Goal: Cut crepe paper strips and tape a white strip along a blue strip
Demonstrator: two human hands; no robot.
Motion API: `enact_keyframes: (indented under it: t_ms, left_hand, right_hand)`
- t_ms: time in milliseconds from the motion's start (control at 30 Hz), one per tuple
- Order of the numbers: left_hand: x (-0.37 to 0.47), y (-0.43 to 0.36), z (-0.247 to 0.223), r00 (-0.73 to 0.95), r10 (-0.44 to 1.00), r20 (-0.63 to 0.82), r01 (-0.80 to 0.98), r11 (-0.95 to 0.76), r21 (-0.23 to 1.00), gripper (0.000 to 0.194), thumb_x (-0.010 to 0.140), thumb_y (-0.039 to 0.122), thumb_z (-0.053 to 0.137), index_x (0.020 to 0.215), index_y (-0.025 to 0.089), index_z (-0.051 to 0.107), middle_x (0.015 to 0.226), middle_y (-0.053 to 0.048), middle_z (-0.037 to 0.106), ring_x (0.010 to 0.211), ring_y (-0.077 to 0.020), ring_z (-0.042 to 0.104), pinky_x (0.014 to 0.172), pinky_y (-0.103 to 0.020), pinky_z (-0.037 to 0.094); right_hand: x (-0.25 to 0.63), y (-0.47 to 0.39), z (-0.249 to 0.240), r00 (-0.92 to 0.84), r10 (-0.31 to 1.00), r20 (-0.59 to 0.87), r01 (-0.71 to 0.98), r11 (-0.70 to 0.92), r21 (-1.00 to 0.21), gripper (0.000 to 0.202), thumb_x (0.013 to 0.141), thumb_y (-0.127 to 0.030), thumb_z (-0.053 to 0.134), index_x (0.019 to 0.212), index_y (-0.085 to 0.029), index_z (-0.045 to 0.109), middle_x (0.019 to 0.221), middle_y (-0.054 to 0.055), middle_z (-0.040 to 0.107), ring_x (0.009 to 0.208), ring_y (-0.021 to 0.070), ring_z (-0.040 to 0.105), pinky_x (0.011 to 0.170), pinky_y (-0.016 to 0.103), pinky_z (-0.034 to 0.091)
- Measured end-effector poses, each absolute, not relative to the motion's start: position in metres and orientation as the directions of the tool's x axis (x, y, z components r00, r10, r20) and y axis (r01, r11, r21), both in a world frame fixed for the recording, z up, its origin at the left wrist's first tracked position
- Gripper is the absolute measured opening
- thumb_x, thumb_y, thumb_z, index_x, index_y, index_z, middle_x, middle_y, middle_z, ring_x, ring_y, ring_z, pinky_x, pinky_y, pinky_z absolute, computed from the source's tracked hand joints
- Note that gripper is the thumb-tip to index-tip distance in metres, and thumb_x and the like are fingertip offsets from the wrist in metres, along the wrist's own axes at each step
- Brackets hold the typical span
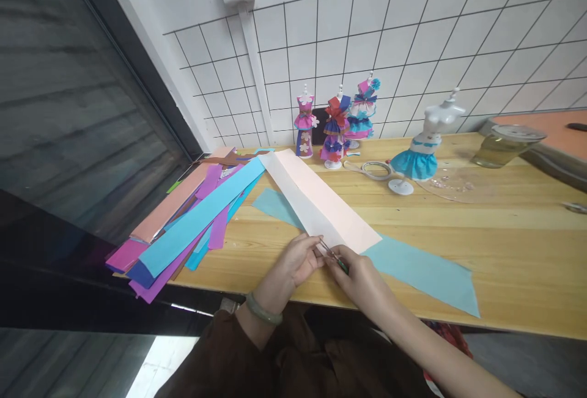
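Note:
My right hand [360, 272] grips a small pair of scissors [338, 261] with a dark green handle, its blades pointing up and left. At the near edge of a long pale pink strip of crepe paper [337, 208], my left hand [300, 260] pinches the paper between thumb and fingers. The folded strip has a whiter side face and reaches back across the table. The scissors' tips are close to my left fingertips, at the strip's near end. Under it lies a flat light blue-green paper strip [426, 272], showing on both sides.
Folded blue paper [202, 214] and other coloured strips are piled at left. Several small dressed mannequins, one of them pink [304, 120], stand by the tiled wall. Right of them are a tape roll [376, 170], a mannequin in a blue skirt [415, 162] and a jar [507, 144].

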State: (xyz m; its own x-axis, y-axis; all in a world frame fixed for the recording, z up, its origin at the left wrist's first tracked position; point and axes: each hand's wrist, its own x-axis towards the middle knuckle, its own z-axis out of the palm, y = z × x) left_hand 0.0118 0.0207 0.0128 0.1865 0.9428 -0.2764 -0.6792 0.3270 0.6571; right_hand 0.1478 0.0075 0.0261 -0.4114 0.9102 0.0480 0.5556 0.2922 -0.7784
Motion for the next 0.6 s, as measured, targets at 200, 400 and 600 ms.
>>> enact_keyframes:
  t_ms: [200, 400, 600]
  left_hand:
    - [-0.007, 0.008, 0.02, 0.208, 0.906, -0.368, -0.454, 0.423, 0.785, 0.026, 0.068, 0.022, 0.064, 0.089, 0.009, 0.057, 0.073, -0.007, 0.063, 0.058, -0.0119, 0.058, 0.057, -0.024, 0.046]
    - [-0.013, 0.005, 0.026, 0.211, 0.887, -0.41, -0.299, 0.459, 0.837, 0.029, 0.063, 0.016, 0.066, 0.09, 0.008, 0.057, 0.073, -0.009, 0.065, 0.058, -0.0144, 0.06, 0.057, -0.026, 0.048]
    - [-0.026, 0.003, 0.026, 0.28, 0.846, -0.454, -0.236, 0.519, 0.822, 0.031, 0.068, 0.024, 0.065, 0.093, 0.009, 0.057, 0.088, -0.014, 0.065, 0.073, -0.0186, 0.064, 0.068, -0.03, 0.05]
  right_hand:
    - [0.146, -0.009, 0.01, -0.536, 0.815, 0.22, 0.707, 0.576, -0.41, 0.028, 0.077, -0.014, 0.039, 0.101, -0.016, 0.052, 0.078, 0.008, 0.066, 0.062, 0.0197, 0.061, 0.053, 0.026, 0.039]
    - [0.144, -0.014, 0.011, -0.579, 0.794, 0.187, 0.656, 0.59, -0.471, 0.033, 0.076, -0.012, 0.039, 0.105, -0.016, 0.053, 0.081, 0.009, 0.065, 0.066, 0.0196, 0.06, 0.057, 0.027, 0.04]
    - [0.159, -0.024, 0.032, -0.478, 0.858, -0.187, 0.281, -0.053, -0.958, 0.034, 0.081, -0.047, 0.04, 0.093, -0.019, 0.054, 0.064, 0.0, 0.054, 0.051, 0.0103, 0.047, 0.047, 0.022, 0.036]
